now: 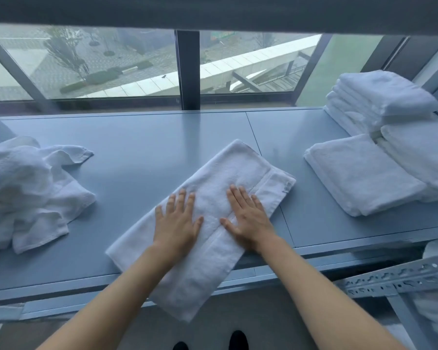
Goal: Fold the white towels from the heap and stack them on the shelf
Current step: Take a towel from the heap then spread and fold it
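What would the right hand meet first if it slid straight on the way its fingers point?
The right hand lies flat on the half-folded towel and would first cross more of it, to its far end. Beyond looks free: bare shelf top, then probably the window frame.

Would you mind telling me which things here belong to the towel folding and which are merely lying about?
Job: half-folded towel, left hand and right hand flat on it, unfolded heap, folded stacks, shelf.
Lying about: perforated metal rail, window frame.
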{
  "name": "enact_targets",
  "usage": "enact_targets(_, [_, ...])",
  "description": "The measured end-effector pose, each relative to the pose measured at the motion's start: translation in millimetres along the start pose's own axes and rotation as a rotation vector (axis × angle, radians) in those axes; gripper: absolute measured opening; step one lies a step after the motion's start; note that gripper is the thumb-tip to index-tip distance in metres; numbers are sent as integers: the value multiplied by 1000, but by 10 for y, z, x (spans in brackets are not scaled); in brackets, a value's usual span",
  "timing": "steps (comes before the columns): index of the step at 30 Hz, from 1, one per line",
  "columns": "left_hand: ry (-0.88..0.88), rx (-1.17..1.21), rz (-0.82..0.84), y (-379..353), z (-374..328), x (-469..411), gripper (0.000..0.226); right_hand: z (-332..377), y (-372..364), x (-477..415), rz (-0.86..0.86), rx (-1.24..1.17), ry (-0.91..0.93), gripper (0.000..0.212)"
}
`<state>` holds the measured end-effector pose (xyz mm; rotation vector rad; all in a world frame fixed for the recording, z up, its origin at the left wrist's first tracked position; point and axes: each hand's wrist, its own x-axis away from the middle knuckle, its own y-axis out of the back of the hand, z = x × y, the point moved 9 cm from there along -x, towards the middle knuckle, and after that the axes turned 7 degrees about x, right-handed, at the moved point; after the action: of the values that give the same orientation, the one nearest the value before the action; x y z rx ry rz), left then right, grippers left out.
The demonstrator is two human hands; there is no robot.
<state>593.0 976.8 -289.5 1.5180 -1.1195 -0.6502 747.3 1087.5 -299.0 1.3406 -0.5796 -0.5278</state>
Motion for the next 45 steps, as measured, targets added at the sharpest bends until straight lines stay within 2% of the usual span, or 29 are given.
enact_targets(5, [93, -104, 25, 14, -143, 356, 83, -72, 63, -80, 65, 105, 240, 86])
enact_targets(9, [131, -148, 23, 21, -214, 451, 86, -80, 154, -89, 69, 157, 310, 81])
enact_targets(11, [153, -148, 25, -3, -225, 466, 87, -102, 150, -101, 97, 165, 250, 85])
enact_targets(13, [183, -148, 31, -18, -241, 498, 88, -143, 145, -55, 106, 84, 113, 88])
enact_targets(15, [196, -162, 19, 28, -269, 543, 87, -184, 110, 56, 73, -6, -1, 79])
enact_targets(17, [145, -169, -33, 131, -284, 503, 72, -207, 65, 157, 45, -28, -40, 73])
enact_targets(20, [-68, -15, -153, 279, -215, 246, 45, -261, -24, 155, 72, -88, -14, 73])
enact_targets(22, [-220, 105, -162, 320, -128, 53, 49, -282, -26, 94, 92, -95, 49, 77])
enact_targets(24, [-300, 130, -83, 265, -54, -82, 59, -301, -16, 42, 111, -72, 102, 81])
enact_targets(26, [-308, 119, 20, 125, 1, -124, 71, -300, 1, 16, 130, -52, 142, 77])
enact_targets(28, [-297, 116, 56, 10, 26, -73, 77, -284, 16, 34, 144, -34, 162, 75])
enact_targets(41, [-327, 102, -18, -314, -49, 978, 69, -3, -89, 1086, 61, -30, 195, 67])
enact_targets(45, [-333, 19, -46, -389, -54, 1119, 81, 17, -96, 1151, 37, 20, 219, 79])
